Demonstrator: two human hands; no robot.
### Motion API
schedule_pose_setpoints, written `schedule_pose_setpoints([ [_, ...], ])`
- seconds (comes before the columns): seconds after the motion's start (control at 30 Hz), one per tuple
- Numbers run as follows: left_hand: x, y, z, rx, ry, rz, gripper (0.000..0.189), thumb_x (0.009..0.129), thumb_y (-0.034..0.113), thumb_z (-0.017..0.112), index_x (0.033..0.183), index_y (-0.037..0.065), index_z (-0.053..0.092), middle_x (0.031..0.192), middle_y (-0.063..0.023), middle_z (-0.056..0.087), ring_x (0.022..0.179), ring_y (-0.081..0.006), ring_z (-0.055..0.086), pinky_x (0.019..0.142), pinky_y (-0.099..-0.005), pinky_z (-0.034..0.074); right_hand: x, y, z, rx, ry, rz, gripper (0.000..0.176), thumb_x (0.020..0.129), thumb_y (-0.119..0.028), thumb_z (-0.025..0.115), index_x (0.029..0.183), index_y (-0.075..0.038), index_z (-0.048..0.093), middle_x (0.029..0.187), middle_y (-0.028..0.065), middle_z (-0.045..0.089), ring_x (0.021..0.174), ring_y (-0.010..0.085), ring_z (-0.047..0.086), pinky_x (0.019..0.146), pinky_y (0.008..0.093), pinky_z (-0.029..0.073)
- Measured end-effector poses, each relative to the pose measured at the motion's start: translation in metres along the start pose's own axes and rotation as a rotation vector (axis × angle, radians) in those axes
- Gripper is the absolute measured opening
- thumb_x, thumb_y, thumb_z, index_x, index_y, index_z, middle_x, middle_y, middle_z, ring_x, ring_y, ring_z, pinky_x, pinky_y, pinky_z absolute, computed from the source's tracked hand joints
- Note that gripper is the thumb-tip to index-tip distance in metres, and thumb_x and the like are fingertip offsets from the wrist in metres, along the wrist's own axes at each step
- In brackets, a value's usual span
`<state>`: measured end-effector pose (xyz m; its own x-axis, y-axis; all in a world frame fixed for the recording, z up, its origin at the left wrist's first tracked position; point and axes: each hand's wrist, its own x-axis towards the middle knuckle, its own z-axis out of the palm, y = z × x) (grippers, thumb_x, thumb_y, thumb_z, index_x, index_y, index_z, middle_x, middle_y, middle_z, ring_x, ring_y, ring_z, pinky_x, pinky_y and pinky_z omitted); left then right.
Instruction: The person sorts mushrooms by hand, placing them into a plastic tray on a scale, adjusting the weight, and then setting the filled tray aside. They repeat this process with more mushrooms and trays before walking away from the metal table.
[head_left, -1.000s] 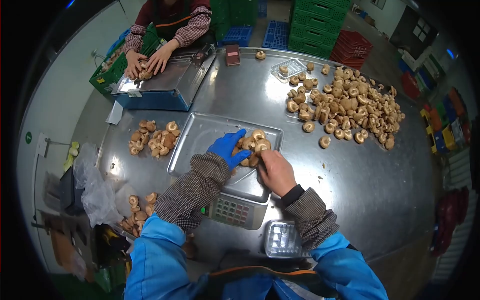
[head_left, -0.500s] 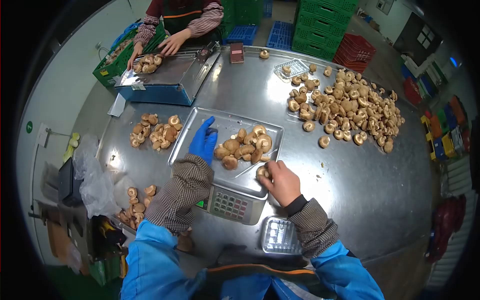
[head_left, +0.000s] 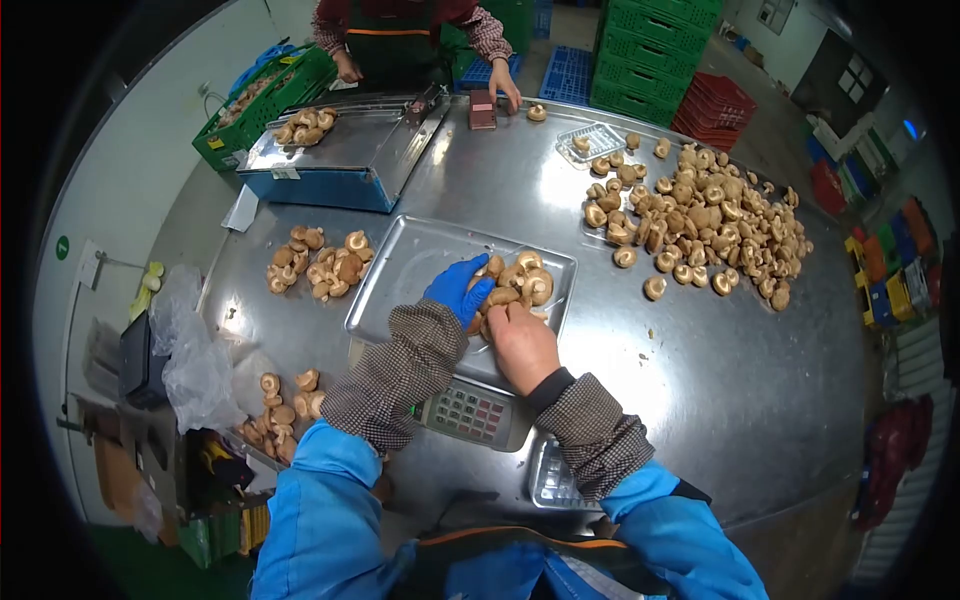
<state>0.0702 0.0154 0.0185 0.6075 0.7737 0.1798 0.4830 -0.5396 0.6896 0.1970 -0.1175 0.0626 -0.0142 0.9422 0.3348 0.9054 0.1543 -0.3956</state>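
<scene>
Two hands of mine meet at the shiitake mushrooms (head_left: 536, 287) on the steel tray (head_left: 400, 262): left hand (head_left: 455, 291) half-open around their near side, right hand (head_left: 526, 348) bunched, grip hidden. Crowded pushing could roll one beyond my fingertips, off the rim.

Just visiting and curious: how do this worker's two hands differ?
The left hand wears a blue glove; the right hand is bare. The left hand curves around the mushrooms' left side; the right hand reaches in from nearer the body. Both are at the mushrooms on the metal tray.
</scene>
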Motion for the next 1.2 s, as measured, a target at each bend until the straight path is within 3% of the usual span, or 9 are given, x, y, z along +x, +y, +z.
schedule_pose_setpoints([
  [0.33, -0.022, 0.0, -0.037, -0.415, 0.237, -0.264, 0.047, 0.098, 0.033, 0.039, 0.14, 0.011, 0.04, 0.12, -0.0175, 0.056, 0.113, -0.0266, 0.053, 0.101, -0.0385, 0.037, -0.049, 0.029, -0.051, 0.224, 0.11, 0.14, 0.035, 0.08, -0.01, 0.065, 0.113, -0.007, 0.055, 0.093, 0.014, 0.059, 0.069, 0.0282, 0.062, 0.061, 0.0387, 0.05],
  [0.4, -0.04, -0.02, -0.056, -0.504, 0.259, -0.369, 0.044, 0.099, 0.037, 0.038, 0.134, 0.011, 0.046, 0.102, -0.0103, 0.061, 0.09, -0.0177, 0.057, 0.086, -0.0316, 0.045, -0.082, 0.074, -0.046, 0.057, 0.078, 0.208, 0.031, 0.081, -0.012, 0.066, 0.11, -0.007, 0.058, 0.089, 0.0115, 0.061, 0.065, 0.0256, 0.063, 0.06, 0.0367, 0.05],
  [0.43, -0.048, -0.025, -0.066, -0.498, 0.241, -0.399, 0.043, 0.099, 0.037, 0.038, 0.131, 0.011, 0.049, 0.096, -0.0083, 0.062, 0.084, -0.0154, 0.057, 0.081, -0.03, 0.046, -0.093, 0.084, -0.046, -0.038, -0.058, 0.309, 0.028, 0.081, -0.02, 0.064, 0.104, -0.006, 0.058, 0.084, 0.0123, 0.061, 0.073, 0.0311, 0.063, 0.062, 0.039, 0.051],
  [0.53, -0.073, -0.013, -0.081, -0.486, 0.231, -0.509, 0.033, 0.098, 0.031, 0.043, 0.114, 0.009, 0.06, 0.08, -0.003, 0.06, 0.071, -0.0094, 0.054, 0.068, -0.0247, 0.047, -0.12, 0.103, -0.038, -0.058, -0.392, 0.43, 0.041, 0.078, -0.029, 0.068, 0.113, -0.011, 0.058, 0.091, 0.0138, 0.06, 0.076, 0.0303, 0.064, 0.068, 0.0389, 0.052],
  [0.63, -0.079, -0.004, -0.097, -0.445, 0.138, -0.588, 0.033, 0.097, 0.032, 0.043, 0.104, 0.008, 0.064, 0.075, -0.0025, 0.058, 0.065, -0.0095, 0.053, 0.059, -0.0237, 0.045, -0.134, 0.12, -0.013, 0.248, -0.45, 0.374, 0.035, 0.077, -0.03, 0.068, 0.106, -0.011, 0.063, 0.093, 0.0143, 0.059, 0.08, 0.0287, 0.064, 0.075, 0.0385, 0.052],
  [0.8, -0.078, 0.013, -0.097, -0.214, -0.077, -0.634, 0.031, 0.093, 0.033, 0.052, 0.101, 0.006, 0.064, 0.078, -0.0047, 0.06, 0.071, -0.0122, 0.056, 0.068, -0.0272, 0.048, -0.124, 0.119, -0.016, 0.34, -0.557, 0.425, 0.034, 0.074, -0.026, 0.069, 0.098, -0.003, 0.064, 0.089, 0.0175, 0.064, 0.081, 0.0282, 0.064, 0.077, 0.0377, 0.051],
  [1.0, -0.075, 0.034, -0.054, 0.192, -0.227, -0.549, 0.045, 0.082, 0.044, 0.063, 0.096, 0.001, 0.064, 0.089, -0.0141, 0.062, 0.082, -0.0244, 0.061, 0.079, -0.0359, 0.049, -0.084, 0.116, -0.056, 0.481, -0.251, 0.535, 0.033, 0.074, -0.014, 0.071, 0.1, 0.002, 0.061, 0.087, 0.0125, 0.063, 0.079, 0.0198, 0.062, 0.072, 0.0304, 0.051],
  [1.13, -0.061, 0.074, -0.045, 0.334, -0.38, -0.6, 0.051, 0.084, 0.046, 0.061, 0.106, 0.001, 0.062, 0.103, -0.0183, 0.062, 0.101, -0.029, 0.061, 0.091, -0.0383, 0.048, -0.019, 0.074, -0.074, 0.816, 0.081, 0.294, 0.034, 0.076, -0.011, 0.071, 0.104, 0.002, 0.056, 0.09, 0.0112, 0.06, 0.079, 0.0173, 0.06, 0.072, 0.0294, 0.051],
  [1.2, -0.061, 0.07, -0.037, 0.308, -0.341, -0.614, 0.049, 0.084, 0.044, 0.061, 0.108, 0.001, 0.061, 0.103, -0.0191, 0.062, 0.102, -0.0306, 0.061, 0.091, -0.039, 0.048, 0.012, 0.052, -0.066, 0.708, 0.112, 0.189, 0.032, 0.077, -0.01, 0.069, 0.103, 0.002, 0.055, 0.091, 0.0117, 0.06, 0.081, 0.0204, 0.061, 0.072, 0.0309, 0.051],
])
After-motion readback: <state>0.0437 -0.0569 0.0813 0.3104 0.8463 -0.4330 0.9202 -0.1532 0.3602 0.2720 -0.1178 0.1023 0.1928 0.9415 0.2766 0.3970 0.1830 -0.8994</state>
